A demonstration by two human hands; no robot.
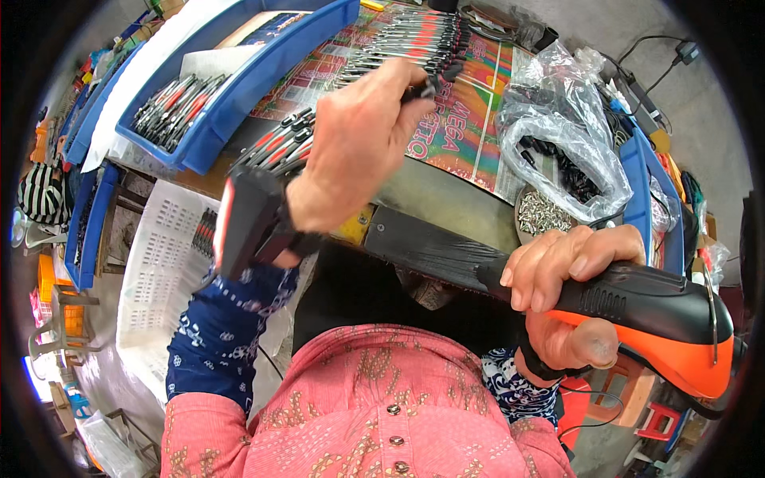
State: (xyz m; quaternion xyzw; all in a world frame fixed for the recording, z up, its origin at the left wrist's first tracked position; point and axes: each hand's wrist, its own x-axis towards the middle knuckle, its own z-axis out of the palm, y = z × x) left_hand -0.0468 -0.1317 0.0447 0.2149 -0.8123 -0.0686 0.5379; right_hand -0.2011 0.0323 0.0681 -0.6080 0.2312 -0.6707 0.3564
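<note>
Over the near edge of the table, my left hand [351, 143] is closed, its thumb and fingers pinching a small dark piece [420, 89] that is partly hidden and blurred. Beneath and beyond it lie rows of slim pen-like pieces [406, 44] in black, red and silver. More of these pieces [279, 147] sit by my left wrist. At the right, my right hand [570, 275] wraps round an orange and black handheld power tool [677, 331], fingers over its top. The tool's working end is hidden by the hand.
A blue tray [203, 155] with more slim pieces stands at left, above a white perforated basket [159, 263]. A clear plastic bag [558, 119] of black parts lies at right, near a bowl of small metal pieces [543, 213]. Black tape covers the bench edge [434, 247].
</note>
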